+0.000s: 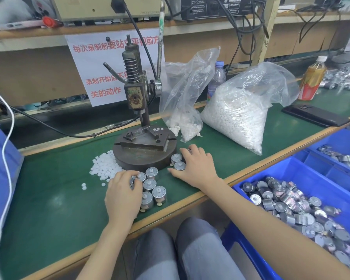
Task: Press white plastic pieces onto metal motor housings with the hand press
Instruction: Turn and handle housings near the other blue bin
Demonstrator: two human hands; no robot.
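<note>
Green tabletop (49, 199), head view. Dark iron hand press (135, 93) with a round base stands at centre, lever raised. Loose pile of small white plastic pieces (105, 164) lies against the base's left side. Cluster of silver cylindrical metal motor housings (159, 194) stands upright just in front of the base. Left hand (123, 193) lies over the cluster's left edge, fingers curled and pinching one motor housing (141, 176). Right hand (196, 166) rests right of the base, fingers spread and relaxed, touching two further housings (179, 165). Clear plastic bags of white pieces (236, 118) sit behind. Blue plastic bin (291, 168) of housings at right.
</note>
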